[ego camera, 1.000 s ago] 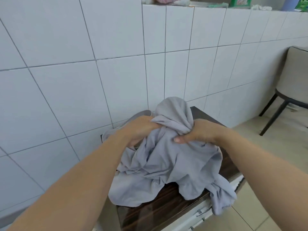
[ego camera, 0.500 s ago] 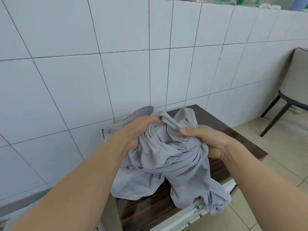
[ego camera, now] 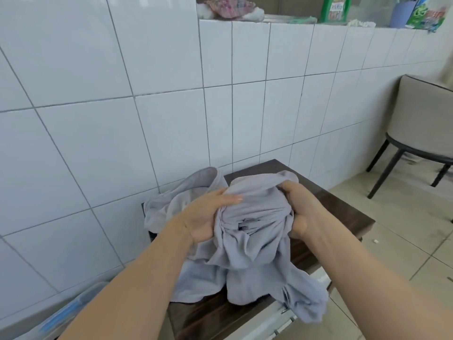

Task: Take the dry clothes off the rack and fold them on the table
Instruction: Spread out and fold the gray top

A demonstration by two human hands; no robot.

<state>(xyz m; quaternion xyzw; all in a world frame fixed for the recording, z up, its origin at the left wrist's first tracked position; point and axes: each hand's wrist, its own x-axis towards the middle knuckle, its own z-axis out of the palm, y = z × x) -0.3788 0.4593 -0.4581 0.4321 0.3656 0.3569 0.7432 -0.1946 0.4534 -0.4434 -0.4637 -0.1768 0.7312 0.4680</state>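
One grey garment [ego camera: 250,244] was already off the rack and lay bunched on the dark wooden bench [ego camera: 343,209] against the tiled wall, so by the look of it the fetching was done for this piece at least. The folding, though, seemed hardly begun — no flat panel, no crease, only a crumpled heap. No rack showed in view, so how many clothes were left could not be told.

The left hand [ego camera: 208,217] gripped a gathered wad of the cloth on its left side, fingers laid over the top. The right hand [ego camera: 297,212] clutched the opposite side, fingers curled into the fabric, thumb below.

As for direction, the heap had no clear long axis; if anything it ran from the far left corner of the bench, where a rounded edge lay against the wall, to the near right — there a tail hung over the bench edge toward the floor.
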